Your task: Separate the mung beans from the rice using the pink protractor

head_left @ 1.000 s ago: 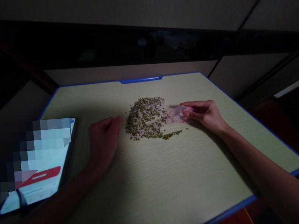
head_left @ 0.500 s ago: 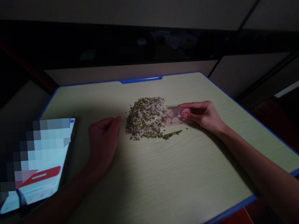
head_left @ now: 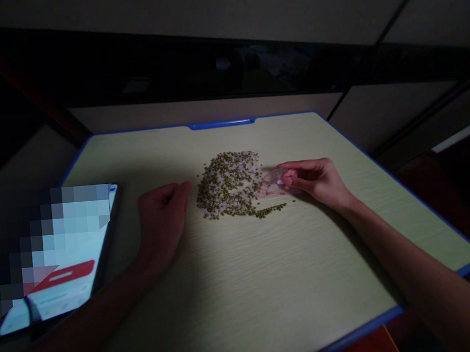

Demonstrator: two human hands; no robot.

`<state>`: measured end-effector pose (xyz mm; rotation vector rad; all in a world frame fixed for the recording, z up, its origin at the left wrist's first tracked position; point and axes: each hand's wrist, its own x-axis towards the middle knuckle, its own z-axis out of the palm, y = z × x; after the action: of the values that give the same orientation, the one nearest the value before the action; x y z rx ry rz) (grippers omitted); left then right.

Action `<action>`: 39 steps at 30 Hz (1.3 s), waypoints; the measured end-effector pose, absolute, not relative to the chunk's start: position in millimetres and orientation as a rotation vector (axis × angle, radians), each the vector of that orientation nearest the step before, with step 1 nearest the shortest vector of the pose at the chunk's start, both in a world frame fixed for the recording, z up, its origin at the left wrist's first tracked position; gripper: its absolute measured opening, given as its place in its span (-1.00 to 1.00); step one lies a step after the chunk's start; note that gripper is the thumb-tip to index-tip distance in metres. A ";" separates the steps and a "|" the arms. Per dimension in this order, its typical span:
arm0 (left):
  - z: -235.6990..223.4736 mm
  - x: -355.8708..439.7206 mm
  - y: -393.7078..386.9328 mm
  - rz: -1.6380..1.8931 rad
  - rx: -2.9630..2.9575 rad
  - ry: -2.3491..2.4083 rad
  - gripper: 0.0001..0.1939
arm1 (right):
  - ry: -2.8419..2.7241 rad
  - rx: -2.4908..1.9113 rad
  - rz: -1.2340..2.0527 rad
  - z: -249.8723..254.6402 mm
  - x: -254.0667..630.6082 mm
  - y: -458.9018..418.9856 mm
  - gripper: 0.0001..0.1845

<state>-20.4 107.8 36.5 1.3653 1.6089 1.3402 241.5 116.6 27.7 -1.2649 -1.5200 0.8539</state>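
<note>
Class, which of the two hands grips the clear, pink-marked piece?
The right hand, pinching that clear piece at the right edge of the speckled pile; the left hand, curled on the pile's left, shows none.

- I take this for a room in a home, though over my feed I can't be certain.
- I see a small, wood-look table (head_left: 275, 270) with blue edging, household in style.
- A lit tablet (head_left: 87, 239) sits at its left.
- Behind, I make out plain panels (head_left: 206, 15), like cupboard fronts, in dim light.
</note>
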 end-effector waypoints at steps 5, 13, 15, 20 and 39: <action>36.9 -18.7 106.4 1.339 1.364 1.609 -0.60 | -1.514 -1.267 0.846 26.8 240.6 117.1 -0.71; 39.6 -18.1 104.8 1.311 1.360 1.642 -0.59 | -1.495 -1.290 0.831 28.4 238.2 116.9 -0.73; 40.1 -18.4 104.3 1.311 1.354 1.644 -0.59 | -1.495 -1.293 0.825 28.8 237.3 117.1 -0.73; 40.8 -19.1 104.5 1.315 1.365 1.625 -0.60 | -1.488 -1.271 0.859 29.6 236.3 117.2 -0.72; 38.4 -19.0 105.2 1.335 1.357 1.608 -0.62 | -1.514 -1.195 1.003 29.4 242.4 113.6 -0.74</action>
<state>-19.0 105.2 38.4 1.3573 1.6077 1.3351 242.4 113.6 29.4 -1.1954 -1.5137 1.0026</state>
